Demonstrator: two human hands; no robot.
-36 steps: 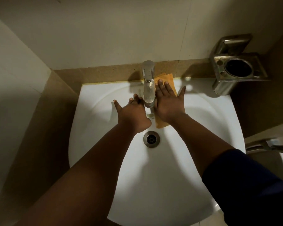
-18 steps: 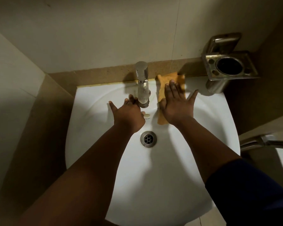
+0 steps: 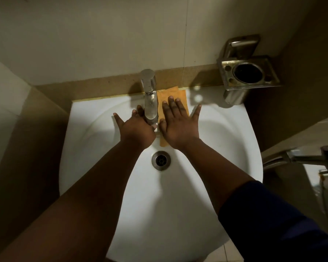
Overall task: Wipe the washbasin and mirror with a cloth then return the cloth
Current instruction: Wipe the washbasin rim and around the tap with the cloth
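Note:
A white washbasin (image 3: pixel 102 167) fills the middle of the view, with a chrome tap (image 3: pixel 150 99) at its back and a drain (image 3: pixel 161 160) in the bowl. An orange cloth (image 3: pixel 178 96) lies flat on the basin's back slope just right of the tap. My right hand (image 3: pixel 180 123) presses flat on the cloth with fingers spread. My left hand (image 3: pixel 135 128) rests on the basin to the left of the tap, fingers apart and touching the tap's base. No mirror is in view.
A steel cup holder (image 3: pixel 248 72) is fixed to the wall at the back right, above the basin's corner. A second chrome tap (image 3: pixel 311 157) sticks in from the right edge. Tiled walls close in behind and on the left.
My right hand has slid the cloth a little back and forth beside the tap, ending close against it. My left hand has stayed by the tap's base.

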